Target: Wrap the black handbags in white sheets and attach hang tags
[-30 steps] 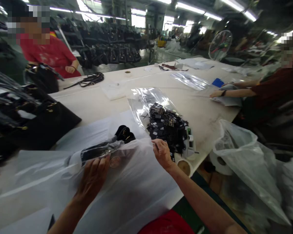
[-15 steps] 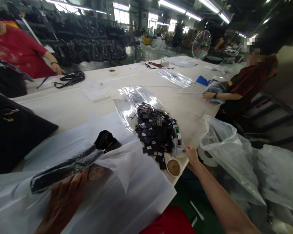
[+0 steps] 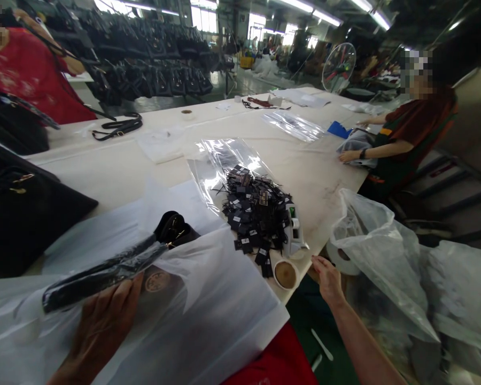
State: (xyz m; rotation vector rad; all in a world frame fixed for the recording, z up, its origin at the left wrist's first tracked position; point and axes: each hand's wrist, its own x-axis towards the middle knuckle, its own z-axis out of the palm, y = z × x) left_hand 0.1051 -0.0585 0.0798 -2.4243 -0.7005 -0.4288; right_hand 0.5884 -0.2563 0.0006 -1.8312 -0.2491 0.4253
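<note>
A person's left hand (image 3: 108, 310) lies at the near left of a broad, pale table (image 3: 324, 182), fingers bent and close together against long black handles (image 3: 104, 275) sleeved in crinkled, shiny clear film; whether it grips them or only presses cannot be told. The handles slant up and away to smooth, rounded black loops (image 3: 174, 227) with gold-coloured metal fittings. A thin, translucent white sheet (image 3: 224, 299), softly creased and ending in a pointed corner at the table's edge, partly covers this bundle, and a round, copper-toned emblem (image 3: 157, 282) shows dimly through it beside the fingertips. The right hand (image 3: 326, 275) is at the table's near right edge, thumb and fingers drawn narrowly together; whether anything is between them cannot be told. Near it stands a round roll (image 3: 286, 274) with a pale rim and tan face, next to a white, angular plastic holder (image 3: 294, 235). Beyond the sheet is a loose heap of small, flat black tags (image 3: 260, 208) with thin cords, touching glossy, transparent plastic film (image 3: 228, 152). A boxy black handbag (image 3: 32, 214) sits at the left, and a large, wrinkled, cloudy plastic bag (image 3: 385, 262) slumps beside the table at the right.
</note>
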